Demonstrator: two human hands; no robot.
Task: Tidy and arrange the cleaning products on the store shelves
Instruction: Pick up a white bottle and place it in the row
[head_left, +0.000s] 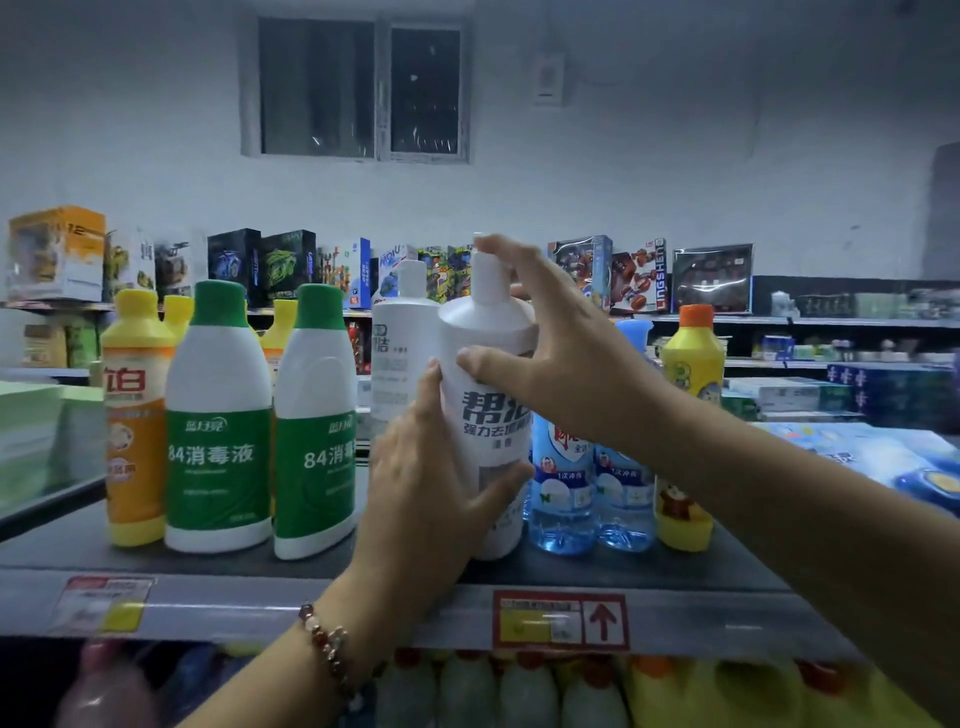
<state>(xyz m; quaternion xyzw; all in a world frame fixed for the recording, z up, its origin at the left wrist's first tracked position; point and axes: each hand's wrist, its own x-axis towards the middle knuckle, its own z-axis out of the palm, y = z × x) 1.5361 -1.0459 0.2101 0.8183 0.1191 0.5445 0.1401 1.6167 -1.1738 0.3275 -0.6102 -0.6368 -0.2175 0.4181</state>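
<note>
Gripping a white bottle (485, 415) with both hands, a person holds it upright near the front edge of the shelf (363, 597), about midway along. The left hand (431, 483) wraps its fingers and thumb around the lower body of the bottle; a beaded bracelet (327, 649) sits on that wrist. The right hand (545, 358) curls over the shoulder and neck, one finger reaching the top of the white cap and the thumb pressing the front just above the dark lettering. Whether the bottle's base touches the shelf cannot be told, since the left hand covers it.

Just behind it to the left stands a second white bottle (402, 353). Farther left along the front edge are two green-capped bottles (218, 431), then an orange bottle with a yellow cap (136, 415). To the right stand two clear blue bottles (563, 493) and a yellow bottle with an orange cap (693, 364). A red-framed price tag (561, 621) is fixed to the shelf's front strip.
</note>
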